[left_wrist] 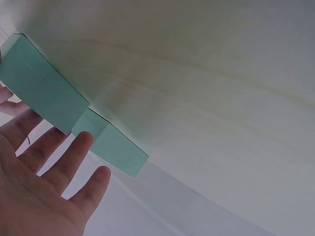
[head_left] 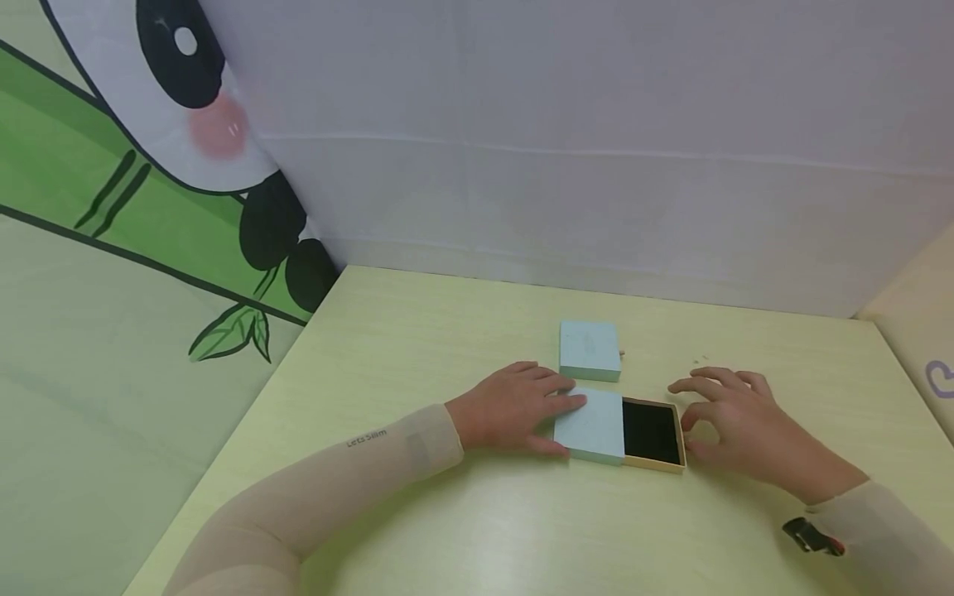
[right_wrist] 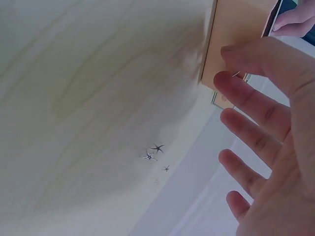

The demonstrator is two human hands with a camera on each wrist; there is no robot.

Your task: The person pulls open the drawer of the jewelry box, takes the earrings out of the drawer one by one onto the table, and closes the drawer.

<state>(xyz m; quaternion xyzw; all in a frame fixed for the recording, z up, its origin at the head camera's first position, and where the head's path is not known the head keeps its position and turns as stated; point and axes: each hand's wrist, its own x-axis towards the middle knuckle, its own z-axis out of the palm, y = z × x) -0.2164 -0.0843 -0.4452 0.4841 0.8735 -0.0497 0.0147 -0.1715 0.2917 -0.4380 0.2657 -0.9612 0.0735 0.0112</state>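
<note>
A light blue drawer box (head_left: 589, 426) lies on the table with its inner tray (head_left: 654, 432) slid partly out to the right. The tray has a tan rim and a black lining. My left hand (head_left: 514, 410) grips the box's outer sleeve, fingers across the top and thumb at the near side. At the tray's right end is my right hand (head_left: 734, 426). Its thumb and index finger are bent close together at the tan end face (right_wrist: 243, 24), while the other fingers spread apart. Whatever lies between those two fingertips is too small to make out.
Just behind stands a second light blue box (head_left: 589, 350), closed, with a small tab on its right side. Tiny dark star shapes (right_wrist: 157, 147) lie on the pale table (head_left: 462, 530) beyond my right hand. A plain cloth wall (head_left: 566, 223) rises at the back.
</note>
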